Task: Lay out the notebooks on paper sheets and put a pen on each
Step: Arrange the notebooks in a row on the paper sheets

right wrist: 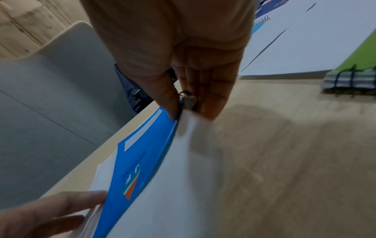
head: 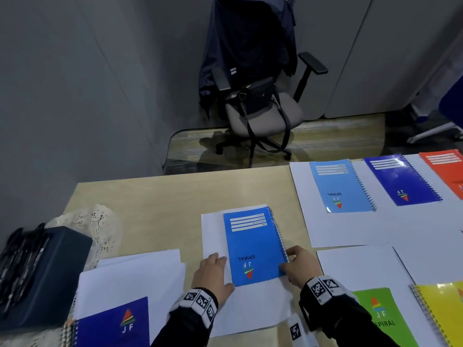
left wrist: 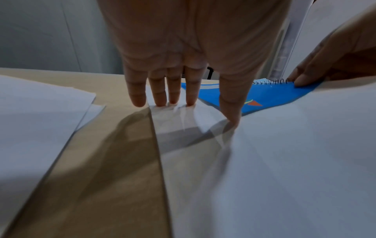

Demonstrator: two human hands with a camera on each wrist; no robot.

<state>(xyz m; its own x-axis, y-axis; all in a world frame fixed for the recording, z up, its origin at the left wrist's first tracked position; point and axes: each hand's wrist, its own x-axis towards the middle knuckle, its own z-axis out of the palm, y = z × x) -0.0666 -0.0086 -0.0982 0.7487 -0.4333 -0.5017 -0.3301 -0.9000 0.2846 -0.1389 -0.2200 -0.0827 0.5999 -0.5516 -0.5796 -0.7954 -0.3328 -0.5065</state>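
A mid-blue spiral notebook (head: 253, 246) lies on a white paper sheet (head: 213, 229) at the middle of the table. My left hand (head: 223, 270) lies flat on the sheet just left of the notebook, its straight fingers (left wrist: 160, 99) pressing the paper and its thumb by the notebook's near corner. My right hand (head: 288, 260) pinches the notebook (right wrist: 138, 153) at its spiral edge, thumb on the cover and fingers under it, with the sheet's edge lifted there. A dark box of black pens (head: 37, 266) stands at the near left.
Light blue (head: 340, 186), dark blue (head: 400, 179) and orange (head: 448, 171) notebooks lie on sheets at the back right. Green (head: 383, 314) and yellow (head: 441, 311) ones lie near right. Loose sheets (head: 130, 279) and a notebook stack (head: 115, 321) are near left. An office chair (head: 258, 96) stands beyond the table.
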